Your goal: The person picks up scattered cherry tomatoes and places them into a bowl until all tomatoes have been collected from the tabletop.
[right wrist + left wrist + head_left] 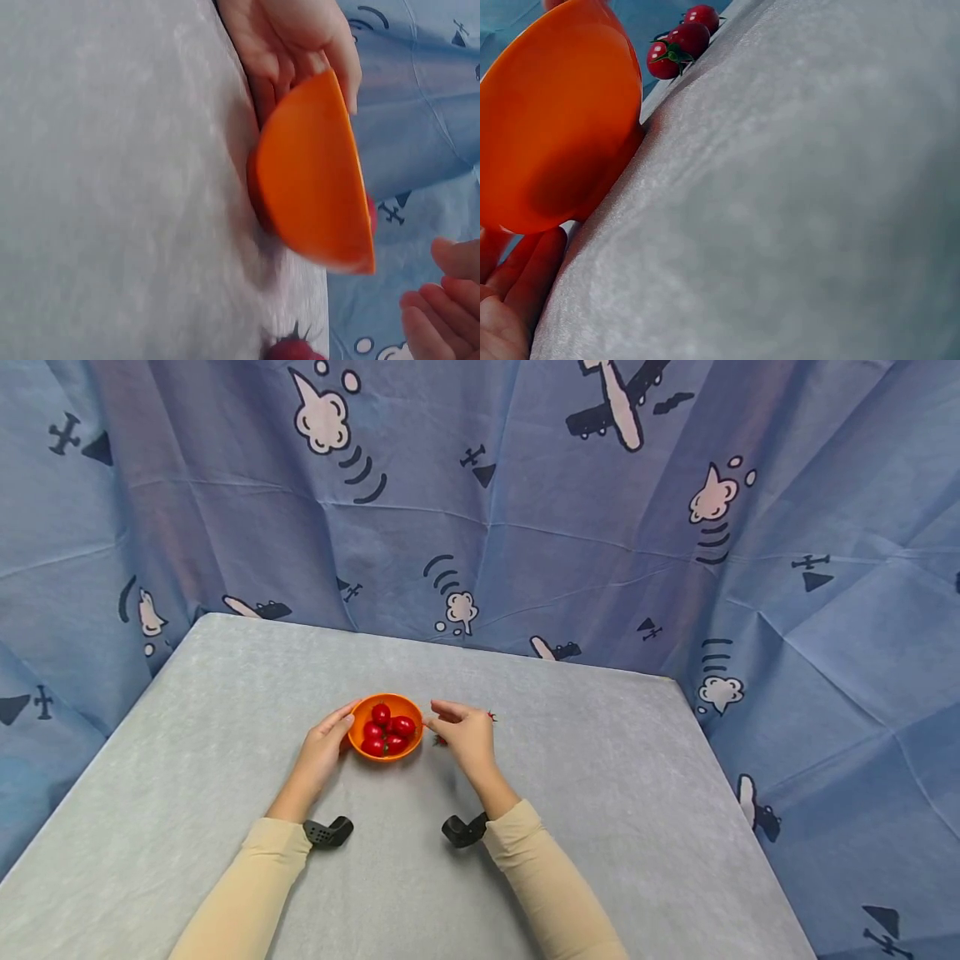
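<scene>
An orange bowl point(382, 759) with several red cherry tomatoes point(381, 715) in it stands on the table. My left hand point(321, 752) grips the bowl's left side; in the right wrist view its thumb lies over the rim and its fingers sit against the outer wall. Close to the bowl's right edge is my right hand point(468, 739), with nothing visible between its fingers point(439, 319). Loose cherry tomatoes with green stems point(688, 39) lie on the table beyond the bowl in the left wrist view. The right hand mostly hides them in the head view.
A light grey cloth covers the table point(600, 777). Behind it and on both sides hangs a blue curtain point(420, 460) printed with planes and clouds. Each wrist carries a black camera band point(328, 833).
</scene>
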Demonstrator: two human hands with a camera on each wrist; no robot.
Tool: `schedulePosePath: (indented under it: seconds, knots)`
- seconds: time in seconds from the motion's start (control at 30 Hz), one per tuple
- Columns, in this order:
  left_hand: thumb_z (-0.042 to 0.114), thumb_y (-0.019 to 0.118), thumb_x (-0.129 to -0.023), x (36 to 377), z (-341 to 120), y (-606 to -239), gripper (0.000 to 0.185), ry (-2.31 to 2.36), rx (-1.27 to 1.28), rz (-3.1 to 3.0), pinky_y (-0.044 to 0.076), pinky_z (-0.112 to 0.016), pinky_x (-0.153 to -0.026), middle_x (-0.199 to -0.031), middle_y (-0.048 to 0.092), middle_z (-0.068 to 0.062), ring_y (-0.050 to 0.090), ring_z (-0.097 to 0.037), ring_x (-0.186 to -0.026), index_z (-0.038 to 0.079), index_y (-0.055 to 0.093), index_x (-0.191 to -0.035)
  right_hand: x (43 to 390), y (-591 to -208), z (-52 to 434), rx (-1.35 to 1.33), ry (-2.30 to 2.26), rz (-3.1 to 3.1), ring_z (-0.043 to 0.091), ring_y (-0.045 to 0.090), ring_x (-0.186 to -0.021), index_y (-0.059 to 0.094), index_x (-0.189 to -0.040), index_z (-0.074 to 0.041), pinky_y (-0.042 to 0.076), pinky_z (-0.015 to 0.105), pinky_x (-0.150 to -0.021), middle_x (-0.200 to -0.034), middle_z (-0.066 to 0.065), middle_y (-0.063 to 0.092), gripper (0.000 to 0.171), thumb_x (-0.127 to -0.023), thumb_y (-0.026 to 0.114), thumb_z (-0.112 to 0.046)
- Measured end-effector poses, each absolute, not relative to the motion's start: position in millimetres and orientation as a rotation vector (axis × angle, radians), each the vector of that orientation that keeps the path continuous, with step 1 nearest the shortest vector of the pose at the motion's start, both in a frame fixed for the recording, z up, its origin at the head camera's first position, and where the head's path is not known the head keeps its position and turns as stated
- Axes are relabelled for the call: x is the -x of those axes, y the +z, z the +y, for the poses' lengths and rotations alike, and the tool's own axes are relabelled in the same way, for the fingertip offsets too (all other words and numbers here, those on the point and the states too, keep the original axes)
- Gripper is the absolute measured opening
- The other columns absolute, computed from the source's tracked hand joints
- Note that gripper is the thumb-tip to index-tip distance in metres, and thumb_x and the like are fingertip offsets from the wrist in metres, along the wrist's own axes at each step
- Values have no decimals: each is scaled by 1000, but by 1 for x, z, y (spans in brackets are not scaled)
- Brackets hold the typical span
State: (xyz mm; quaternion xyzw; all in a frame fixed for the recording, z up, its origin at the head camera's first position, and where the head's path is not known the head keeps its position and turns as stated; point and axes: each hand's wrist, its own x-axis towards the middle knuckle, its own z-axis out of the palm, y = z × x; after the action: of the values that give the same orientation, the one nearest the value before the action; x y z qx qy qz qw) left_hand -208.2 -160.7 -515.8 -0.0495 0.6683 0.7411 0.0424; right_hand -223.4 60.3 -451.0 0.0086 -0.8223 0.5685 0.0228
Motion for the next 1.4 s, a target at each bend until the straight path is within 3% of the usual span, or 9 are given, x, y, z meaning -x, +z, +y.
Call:
schedulePosePath:
  seconds: [0.2,0.37,0.7,0.83,1.03,1.27,1.4]
  knots:
    - [27,42,-107,209,-161,-517,48,2253,148,2066,40,-13,-109,-158,40,-8,38,-18,-145,8,42,-151,227,-456,74,26,1757,-2500,26,73,-102,74,-113,1,61,32,-84,-112,18,74,34,-80,80,-8]
    - [27,42,-107,209,-161,-517,48,2256,145,2076,41,-10,-106,-158,40,-9,38,-18,-145,7,42,-151,230,-459,84,72,1768,-2518,25,71,-107,73,-117,0,60,36,-91,-113,17,74,37,-82,79,-9]
    - [24,41,-108,209,-160,-514,46,2257,165,2041,35,-27,-117,-159,39,-6,37,-18,-146,9,42,-152,238,-465,104,149,1650,-2536,26,70,-109,74,-115,-1,60,38,-88,-114,13,75,34,-83,79,-11]
    - [24,41,-108,209,-160,-514,46,2256,169,2037,36,-24,-117,-159,40,-5,38,-16,-145,9,42,-152,243,-468,111,185,1651,-2524,27,71,-107,73,-117,-1,61,37,-87,-115,14,74,36,-83,78,-10]
    - [25,41,-108,209,-161,-516,47,2247,163,2045,37,-23,-115,-159,39,-5,37,-17,-145,10,42,-152,248,-471,118,294,1678,-2504,25,68,-114,72,-120,-2,58,41,-95,-120,13,72,38,-83,79,-10]
    - [26,41,-107,209,-161,-518,47,2255,166,2051,42,-11,-106,-158,40,-7,38,-19,-145,9,42,-151,253,-478,124,302,1654,-2481,27,68,-114,72,-118,-2,58,39,-92,-119,13,73,39,-81,80,-9]
    - [27,41,-107,210,-161,-518,48,2254,160,2060,42,-8,-103,-159,39,-7,38,-19,-145,9,41,-152,255,-482,129,294,1673,-2468,30,65,-118,71,-121,-1,56,41,-97,-123,14,71,43,-80,80,-9]
